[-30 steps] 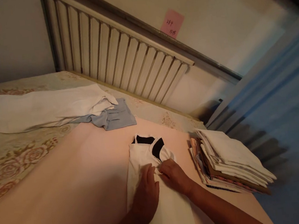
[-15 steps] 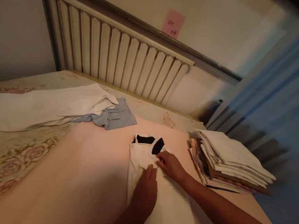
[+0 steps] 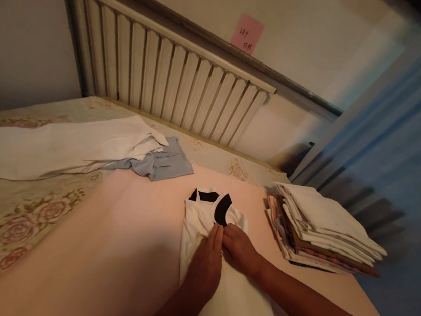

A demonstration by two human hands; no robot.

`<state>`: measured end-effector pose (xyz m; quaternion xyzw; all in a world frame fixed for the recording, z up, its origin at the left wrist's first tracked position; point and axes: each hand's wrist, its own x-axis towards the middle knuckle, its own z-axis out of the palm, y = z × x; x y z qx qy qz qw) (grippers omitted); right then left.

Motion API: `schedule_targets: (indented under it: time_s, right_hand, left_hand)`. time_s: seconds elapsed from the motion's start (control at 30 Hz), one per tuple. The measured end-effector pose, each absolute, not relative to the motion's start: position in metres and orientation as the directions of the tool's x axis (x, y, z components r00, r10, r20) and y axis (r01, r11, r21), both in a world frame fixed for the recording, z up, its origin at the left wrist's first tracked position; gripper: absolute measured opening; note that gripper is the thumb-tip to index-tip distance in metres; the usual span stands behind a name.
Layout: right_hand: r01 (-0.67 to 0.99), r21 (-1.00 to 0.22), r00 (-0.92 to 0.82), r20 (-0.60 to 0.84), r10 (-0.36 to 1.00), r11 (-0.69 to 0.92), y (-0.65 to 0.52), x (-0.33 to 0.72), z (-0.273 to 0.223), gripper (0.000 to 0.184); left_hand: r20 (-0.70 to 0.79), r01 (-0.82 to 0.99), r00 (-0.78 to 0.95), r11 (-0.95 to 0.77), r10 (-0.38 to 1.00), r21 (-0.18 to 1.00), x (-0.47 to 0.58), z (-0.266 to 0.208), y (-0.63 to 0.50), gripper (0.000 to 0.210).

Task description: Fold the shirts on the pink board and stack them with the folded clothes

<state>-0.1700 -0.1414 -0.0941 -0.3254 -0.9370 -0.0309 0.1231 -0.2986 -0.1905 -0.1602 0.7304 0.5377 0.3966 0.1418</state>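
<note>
A white shirt (image 3: pixel 245 296) with a black-lined collar (image 3: pixel 223 210) lies lengthwise on a pale pink sheet (image 3: pixel 134 222), its collar end pointing away from me. My left hand (image 3: pixel 206 265) comes in from the left with its fingertips closed on the fabric at the front of the collar. Against it, my right hand (image 3: pixel 240 247) pinches the same spot, its fingers bent and the fingertips partly hidden. The two hands touch at the fingertips. Beneath them, the cloth around the neck is rumpled, while lower down it lies smooth.
A stack of folded clothes (image 3: pixel 324 226) stands at the right, beside a blue curtain (image 3: pixel 400 156). White garments (image 3: pixel 53 148) and a blue-grey cloth (image 3: pixel 170 160) lie at the back left on floral bedding (image 3: pixel 35 223). A radiator (image 3: pixel 171 76) lines the wall.
My hands have come together at the front of the collar; the left moved up and slightly right to meet the right. More of the collar's black lining shows, and the neck fabric is more bunched.
</note>
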Motion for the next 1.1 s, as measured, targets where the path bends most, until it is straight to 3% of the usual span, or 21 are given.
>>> schedule_targets:
  time_s: [0.07,0.13,0.27,0.37,0.47,0.6,0.77,1.1]
  right_hand:
    - [0.570,-0.096,-0.789,0.216,0.576,0.816,-0.142,-0.165,-0.092,0.020]
    - [0.601,-0.213,-0.737,0.223,0.638,0.770,-0.136,-0.159,-0.089,0.020]
    - [0.708,-0.465,-0.469,0.252,0.847,0.531,-0.110,-0.153,-0.081,0.015]
    - [0.729,-0.560,-0.371,0.159,0.915,0.393,-0.096,-0.156,-0.078,0.010]
    - [0.753,-0.537,-0.407,0.074,0.910,0.380,-0.097,-0.163,-0.079,0.012]
    - [0.811,-0.454,-0.358,0.114,0.927,0.369,-0.099,-0.165,-0.087,0.004]
    - [0.836,-0.503,-0.190,0.110,0.976,0.220,-0.086,-0.159,-0.094,0.012]
    - [0.821,-0.518,-0.232,0.084,0.969,0.241,-0.090,-0.163,-0.100,0.010]
  left_hand:
    - [0.430,0.688,0.120,-0.387,0.895,0.613,-0.299,-0.163,-0.191,0.055]
    - [0.420,0.704,0.131,-0.383,0.898,0.599,-0.299,-0.163,-0.192,0.050]
    - [0.338,0.713,0.197,-0.371,0.920,0.595,-0.302,-0.153,-0.194,0.037]
    - [0.286,0.698,0.216,-0.352,0.934,0.624,-0.304,-0.148,-0.193,0.032]
    - [0.271,0.685,0.212,-0.340,0.939,0.644,-0.304,-0.150,-0.192,0.030]
    - [0.284,0.682,0.204,-0.344,0.937,0.646,-0.303,-0.153,-0.192,0.029]
    - [0.294,0.678,0.205,-0.353,0.933,0.645,-0.304,-0.151,-0.194,0.030]
    - [0.297,0.687,0.209,-0.356,0.932,0.633,-0.304,-0.150,-0.193,0.028]
